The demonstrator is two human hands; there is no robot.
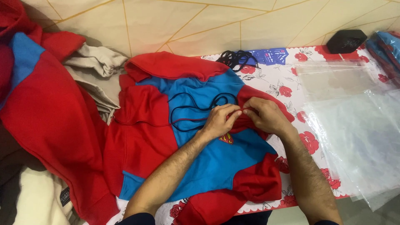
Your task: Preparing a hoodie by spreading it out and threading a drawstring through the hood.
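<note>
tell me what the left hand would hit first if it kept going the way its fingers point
Its fingers point right, so the left hand would almost at once meet the right hand, whose fingertips already look close to touching it over the red and blue fleece hoodie.

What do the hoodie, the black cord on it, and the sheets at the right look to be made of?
Red and blue hoodie: soft knit, probably fleece; matte, rumpled folds.
Black cord: thin, limp, likely woven or elastic; it lies in loose loops.
Clear sheets: thin plastic film, probably bags; glossy, see-through, creased.
Both hands pinch the fabric.
</note>
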